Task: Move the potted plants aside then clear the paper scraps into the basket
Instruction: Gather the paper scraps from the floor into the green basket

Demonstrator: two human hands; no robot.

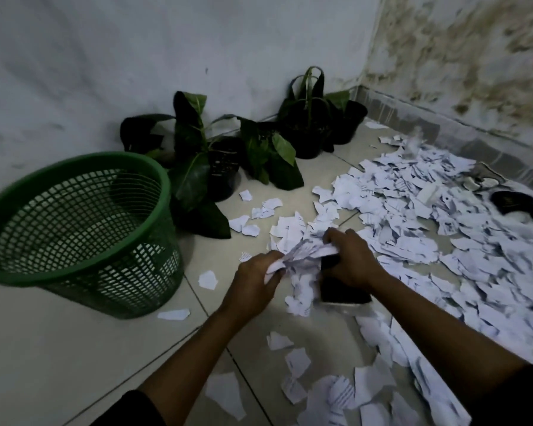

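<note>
Both my hands grip one bunch of white paper scraps [302, 253] above the tiled floor. My left hand [253, 284] curls round the bunch's left end. My right hand [351, 259] clutches its right end, with a dark flat object [342, 290] just under it. A wide spread of torn paper scraps [443, 229] covers the floor to the right. The green mesh basket [74, 232] stands tilted at the left. Several potted plants [210, 161] in black pots sit along the far wall, with a taller plant [311, 118] in the corner.
A white wall runs along the back, a stained wall at the right. A dark round object [517, 204] and a small white item [428, 192] lie among the scraps at far right. Loose scraps [290, 361] dot the tiles near my arms.
</note>
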